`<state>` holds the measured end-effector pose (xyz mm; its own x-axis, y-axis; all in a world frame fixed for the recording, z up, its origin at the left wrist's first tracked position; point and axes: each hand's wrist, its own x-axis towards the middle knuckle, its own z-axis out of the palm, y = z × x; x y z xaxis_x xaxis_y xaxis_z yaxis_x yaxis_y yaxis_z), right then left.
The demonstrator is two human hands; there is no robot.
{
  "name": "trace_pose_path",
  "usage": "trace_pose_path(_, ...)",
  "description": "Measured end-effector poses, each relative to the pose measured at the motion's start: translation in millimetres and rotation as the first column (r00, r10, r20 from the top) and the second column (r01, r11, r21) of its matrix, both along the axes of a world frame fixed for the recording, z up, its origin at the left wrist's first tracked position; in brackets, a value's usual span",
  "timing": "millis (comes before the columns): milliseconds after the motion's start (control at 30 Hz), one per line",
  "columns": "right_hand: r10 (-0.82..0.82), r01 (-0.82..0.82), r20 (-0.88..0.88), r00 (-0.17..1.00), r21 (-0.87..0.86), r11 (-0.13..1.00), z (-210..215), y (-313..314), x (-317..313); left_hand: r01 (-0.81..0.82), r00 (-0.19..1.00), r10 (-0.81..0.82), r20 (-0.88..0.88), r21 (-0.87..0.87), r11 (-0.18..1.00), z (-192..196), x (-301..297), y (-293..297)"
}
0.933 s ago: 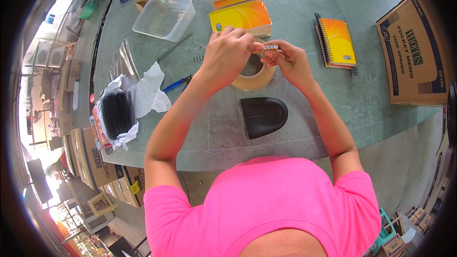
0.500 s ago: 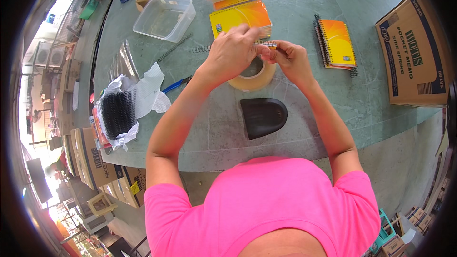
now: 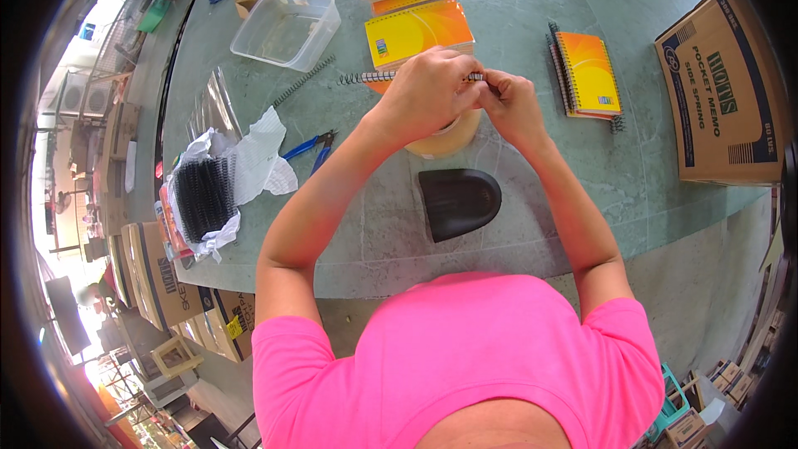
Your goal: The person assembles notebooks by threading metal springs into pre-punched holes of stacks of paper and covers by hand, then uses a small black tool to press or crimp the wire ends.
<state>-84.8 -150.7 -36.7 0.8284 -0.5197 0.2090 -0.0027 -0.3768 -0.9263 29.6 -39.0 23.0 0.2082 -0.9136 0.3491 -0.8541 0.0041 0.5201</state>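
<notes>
Both hands are together over the middle of the table, around a small memo notebook point(image 3: 381, 86) held edge-up. A dark spiral wire point(image 3: 357, 78) runs along its edge and sticks out past the left end. My left hand point(image 3: 428, 91) is closed over the wire and the notebook's edge, its fingertips bent and hiding most of the notebook. My right hand point(image 3: 513, 104) pinches the right end. Beneath the hands lies a roll of clear tape point(image 3: 449, 140), partly covered. Nearer me is a black, rounded wedge-shaped piece point(image 3: 460, 204).
Stacked yellow-orange notebooks point(image 3: 416, 29) lie beyond my hands; bound ones point(image 3: 588, 75) sit right, near a cardboard box point(image 3: 723, 91). On the left are a clear plastic tub point(image 3: 287, 29), a loose spiral wire point(image 3: 303, 81), blue-handled pliers point(image 3: 312, 148) and black coils point(image 3: 205, 198) in paper.
My left hand has moved slightly right and down along the notebook. More of its wired edge now shows to the left of the hand. The right hand has stayed nearly in place.
</notes>
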Motion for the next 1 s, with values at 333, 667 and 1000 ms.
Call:
trace_pose_path(333,-0.009,0.008,0.034,0.999,0.031,0.999,-0.8,10.2,-2.0,-0.11,0.99,0.114,0.088,-0.048,0.993,2.1,-10.5,-3.4)
trace_pose_path(667,-0.215,0.228,0.084,0.973,-0.225,0.947,13.5,4.4,-44.1,-0.335,0.941,0.293,0.17,0.338,0.88,13.2,-9.5,36.0)
trace_pose_path(1000,-0.395,0.273,0.122,0.91,0.54,0.796,50.4,-79.6,-83.4,-0.193,0.959,0.159,0.234,0.132,0.972,25.1,-73.0,-74.3)
